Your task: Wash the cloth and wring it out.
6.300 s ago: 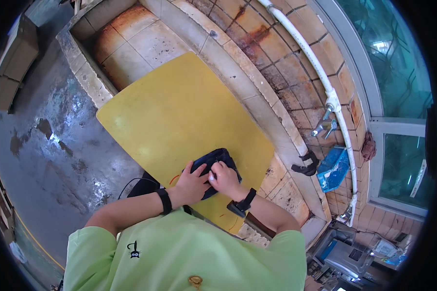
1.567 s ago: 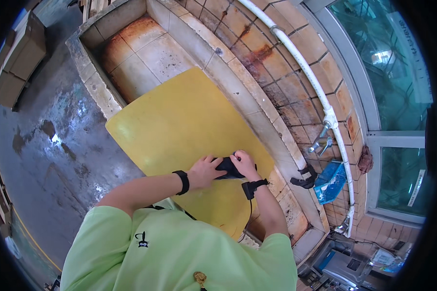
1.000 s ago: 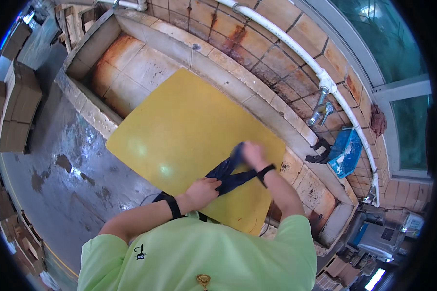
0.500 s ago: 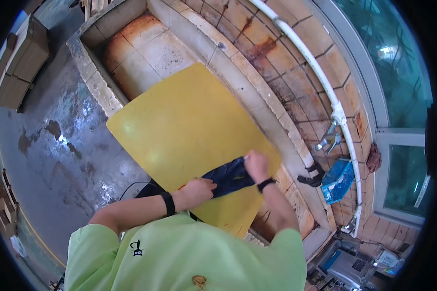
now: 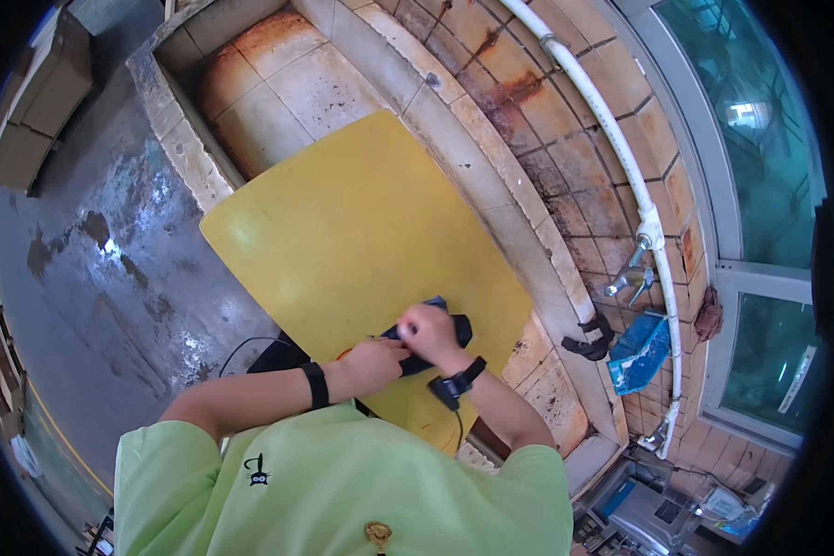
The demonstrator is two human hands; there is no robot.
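A dark blue, pliable piece, of cloth or plastic I cannot tell, lies bunched over the near part of a yellow board. Closed fingers of my left hand hold its left end. My right hand is curled into a fist on top of it, close beside the left hand, with dark blue folds showing past the knuckles and at its right. Both wrists wear black bands; a small black box with a cable hangs under the right one. The fingertips of both hands are largely hidden.
The board rests across a rust-stained tiled basin. A white pipe with a metal tap runs along the wall, beside a blue packet and a black clamp-like part. Cardboard boxes stand on the wet floor at left.
My right hand has moved left, up against my left hand. The dark blue piece, stretched between the hands before, is now bunched together. My left hand has barely moved.
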